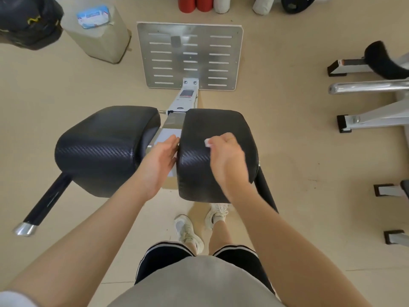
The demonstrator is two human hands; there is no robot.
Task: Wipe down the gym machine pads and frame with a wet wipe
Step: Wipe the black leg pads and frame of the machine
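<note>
Beige gym floor [287, 151], smooth and faintly scuffed, seen from above with the right pad [221, 125] as landmark. Right pad: black, textured, rounded block directly before me. Left pad [104, 149]: its twin, just beside the landmark across a narrow gap where the white frame [184, 100] shows. Foot plate [189, 56]: slotted metal, beyond the landmark at the far end of the frame. Handle bar [44, 204]: dark tube with a chrome cap, slanting out from under the left pad, well apart from the landmark. My right hand [225, 158]: resting on top of the landmark, fingers curled round a small white wet wipe [207, 142], which peeks out at the knuckles and lies against the pad surface. My left hand [158, 160]: in the gap beside the landmark, fingers straight and relaxed, holding nothing, fingertips touching the landmark's inner edge. Pack of wipes [93, 16]: blue and white, on top of a pale block [99, 38], far beyond the left pad. Black bag [28, 21]: beside that block at the far corner. Red rollers [195, 3] and white bags [223, 4]: against the far edge, beyond the foot plate. Other machine legs [367, 116]: grey with black feet, well apart from the landmark on its right side. My white shoes [188, 229]: on the floor below the landmark, nearest me.
</note>
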